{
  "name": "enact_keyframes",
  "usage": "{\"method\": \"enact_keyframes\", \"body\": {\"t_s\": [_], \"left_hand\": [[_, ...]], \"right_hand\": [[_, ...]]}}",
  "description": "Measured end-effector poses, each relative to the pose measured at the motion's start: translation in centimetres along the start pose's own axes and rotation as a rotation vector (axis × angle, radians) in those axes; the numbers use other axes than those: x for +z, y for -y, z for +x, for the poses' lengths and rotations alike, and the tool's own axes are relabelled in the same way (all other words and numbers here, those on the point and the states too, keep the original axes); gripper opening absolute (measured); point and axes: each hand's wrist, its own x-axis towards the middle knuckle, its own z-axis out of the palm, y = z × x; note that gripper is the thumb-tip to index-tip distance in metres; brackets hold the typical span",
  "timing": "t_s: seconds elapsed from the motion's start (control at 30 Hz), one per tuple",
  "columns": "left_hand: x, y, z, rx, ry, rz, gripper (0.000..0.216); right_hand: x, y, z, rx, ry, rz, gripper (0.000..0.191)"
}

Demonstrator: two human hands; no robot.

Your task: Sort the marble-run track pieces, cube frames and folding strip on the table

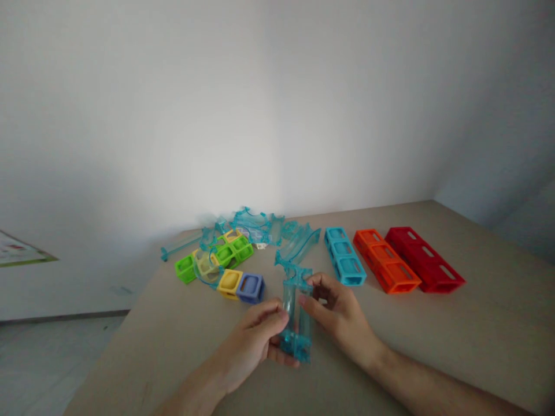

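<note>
A clear teal plastic track piece (pixel 296 315) stands nearly upright on the table between my two hands. My left hand (pixel 255 341) is closed on its lower left side. My right hand (pixel 338 315) pinches its upper right edge with thumb and fingers. Just beyond it lies another teal track piece (pixel 299 245), slanting away from me.
On the wooden table (pixel 455 335) lie a blue block row (pixel 344 255), an orange row (pixel 385 268) and a red row (pixel 425 267) at right. Left are green (pixel 225 254), yellow (pixel 229 282) and purple (pixel 250 288) blocks and several teal pieces (pixel 255 225). A white wall rises behind.
</note>
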Motion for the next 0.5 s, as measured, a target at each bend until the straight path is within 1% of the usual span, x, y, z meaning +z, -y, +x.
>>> {"method": "enact_keyframes", "body": {"t_s": [0.1,0.23,0.37,0.5], "left_hand": [[0.31,-0.22,-0.06,-0.001,-0.040,0.026,0.030],[0.50,-0.32,-0.16,-0.015,-0.060,0.057,0.037],[0.39,-0.27,-0.20,-0.017,-0.047,0.084,0.037],[0.45,-0.39,-0.27,-0.010,-0.048,0.112,0.038]], "right_hand": [[0.12,-0.08,0.05,-0.028,-0.033,-0.020,0.018],[0.29,-0.16,-0.06,-0.035,-0.074,0.009,0.019],[0.30,-0.26,-0.27,-0.064,-0.098,0.053,0.021],[0.30,-0.20,-0.35,-0.073,-0.108,0.048,0.021]]}}
